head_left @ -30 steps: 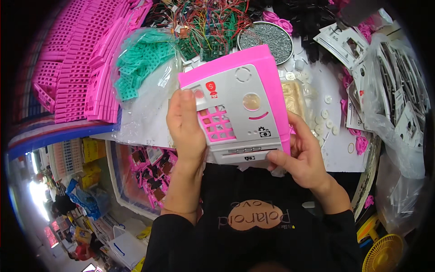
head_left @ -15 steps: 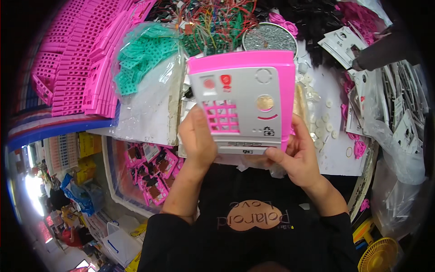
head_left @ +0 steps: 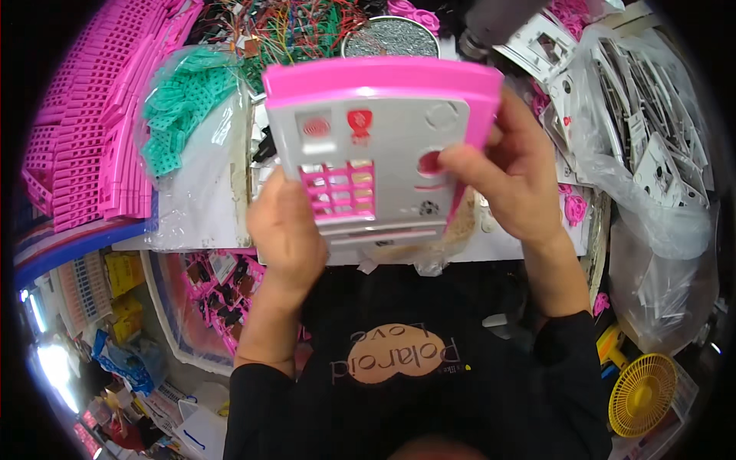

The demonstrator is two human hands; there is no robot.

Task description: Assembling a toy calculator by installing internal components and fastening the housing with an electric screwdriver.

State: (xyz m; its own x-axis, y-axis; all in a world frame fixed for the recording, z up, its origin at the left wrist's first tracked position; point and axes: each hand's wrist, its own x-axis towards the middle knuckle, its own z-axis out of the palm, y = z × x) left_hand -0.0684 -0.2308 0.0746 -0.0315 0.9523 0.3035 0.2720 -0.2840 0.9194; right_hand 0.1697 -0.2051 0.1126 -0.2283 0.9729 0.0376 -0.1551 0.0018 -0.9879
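Observation:
Above the worktable I hold a pink and white plastic panel [head_left: 399, 172] with a square grid of keypad openings, a round hole and small red and black printed marks. It is tilted and slightly blurred. My left hand [head_left: 287, 238] is closed on its lower left edge, thumb toward the front. My right hand [head_left: 521, 180] grips the right side, its thumb over the white face by the round hole. The other right fingers are mostly hidden behind the pink side.
Stacked pink grid parts [head_left: 92, 115] and a bag of green grid pieces [head_left: 184, 107] lie left. Behind are tangled wires with circuit boards [head_left: 299, 34] and a round tin of screws [head_left: 391, 38]. Bagged white panels [head_left: 652, 130] and a yellow fan [head_left: 642, 395] are right.
My right hand has moved up from the panel's lower right corner to its right side. The panel's top edge has tipped, showing more pink. My left hand keeps its hold.

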